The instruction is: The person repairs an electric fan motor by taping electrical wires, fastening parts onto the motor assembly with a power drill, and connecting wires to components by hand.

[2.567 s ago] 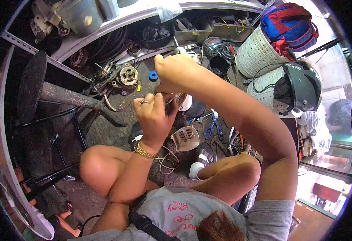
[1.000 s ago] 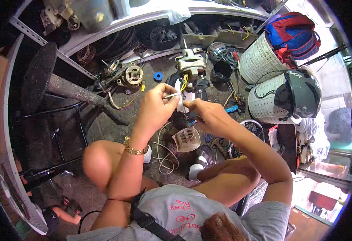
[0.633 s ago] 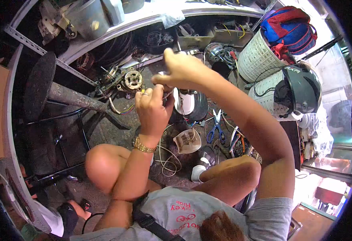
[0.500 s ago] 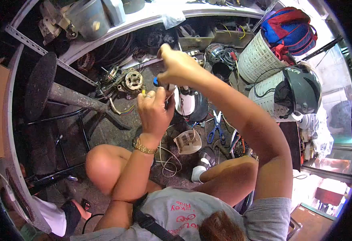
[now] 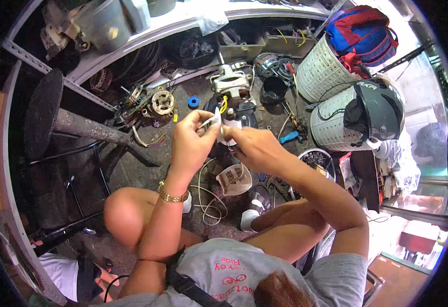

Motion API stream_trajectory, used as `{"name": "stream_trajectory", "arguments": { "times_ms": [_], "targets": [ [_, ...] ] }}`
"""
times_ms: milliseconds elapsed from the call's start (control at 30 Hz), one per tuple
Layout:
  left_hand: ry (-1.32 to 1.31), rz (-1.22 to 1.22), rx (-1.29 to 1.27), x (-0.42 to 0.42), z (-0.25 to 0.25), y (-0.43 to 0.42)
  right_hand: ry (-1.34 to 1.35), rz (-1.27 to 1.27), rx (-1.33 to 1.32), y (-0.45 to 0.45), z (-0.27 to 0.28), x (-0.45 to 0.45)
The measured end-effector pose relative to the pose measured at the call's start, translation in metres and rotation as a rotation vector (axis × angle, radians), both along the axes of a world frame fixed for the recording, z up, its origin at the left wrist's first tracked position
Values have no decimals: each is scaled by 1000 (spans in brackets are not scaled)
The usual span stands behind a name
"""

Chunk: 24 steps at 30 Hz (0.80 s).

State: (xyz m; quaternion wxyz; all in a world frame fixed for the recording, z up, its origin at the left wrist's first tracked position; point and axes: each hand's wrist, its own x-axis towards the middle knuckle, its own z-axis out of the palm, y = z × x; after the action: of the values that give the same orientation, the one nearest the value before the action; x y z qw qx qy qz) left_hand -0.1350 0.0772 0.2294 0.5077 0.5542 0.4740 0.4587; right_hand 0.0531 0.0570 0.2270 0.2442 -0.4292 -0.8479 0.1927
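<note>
My left hand [image 5: 194,140], with a gold watch [image 5: 173,192] at the wrist, is closed in a pinch on a thin white pointed piece [image 5: 213,121]; I cannot tell its material. Touching or nearly touching its right side is my right hand [image 5: 257,146], fingers curled, whatever they grip hidden. Just beyond both hands, yellow wires [image 5: 224,105] stick up beside a fan motor [image 5: 230,83]. A white housing part [image 5: 232,134] shows partly behind the fingers. On the floor past my left hand lie a blue tape roll [image 5: 194,102] and a small yellow piece [image 5: 175,117].
A vented plastic cover [image 5: 234,180] and a white cable [image 5: 207,204] lie between my legs. A blue-handled screwdriver [image 5: 289,137] is to the right, near white baskets [image 5: 331,125] and a helmet [image 5: 381,110]. A round-topped stand [image 5: 88,123] leans at left; a motor part [image 5: 162,102] lies near it.
My right hand has come down from above and beyond the left hand to its right side. The tape roll and fan motor are now uncovered. My forearm now mostly hides the scissors.
</note>
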Motion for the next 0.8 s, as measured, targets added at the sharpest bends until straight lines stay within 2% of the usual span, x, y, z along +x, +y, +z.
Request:
{"name": "stream_trajectory", "arguments": {
  "times_ms": [67,133,167,200,300,467,533,633,667,700,767,800],
  "targets": [
    [62,57,42,2,-6,0,-44,-77,-73,15,27,-3],
    [528,191,355,1,-5,1,295,-94,138,45,39,-13],
    [601,228,505,3,-2,1,239,-99,199,59,47,-18],
    [602,209,512,4,-3,2,194,-131,80,69,58,-25],
    [790,333,697,5,-12,2,-296,-196,-269,92,74,-46],
    [737,298,716,2,-18,0,-35,-199,-356,112,56,-55],
    [835,299,779,0,-16,-2,54,-207,-412,109,54,-54],
    [742,297,722,4,-20,-4,221,-269,-288,97,55,-49],
    [742,300,724,4,-23,-1,316,-333,-415,96,59,-41],
    [543,275,554,3,-28,3,446,-338,-410,94,56,-34],
    [198,191,101,7,-4,-1,666,-267,-406,79,51,-21],
    [196,202,103,5,-7,1,757,-192,-410,60,50,-18]
  ]
}}
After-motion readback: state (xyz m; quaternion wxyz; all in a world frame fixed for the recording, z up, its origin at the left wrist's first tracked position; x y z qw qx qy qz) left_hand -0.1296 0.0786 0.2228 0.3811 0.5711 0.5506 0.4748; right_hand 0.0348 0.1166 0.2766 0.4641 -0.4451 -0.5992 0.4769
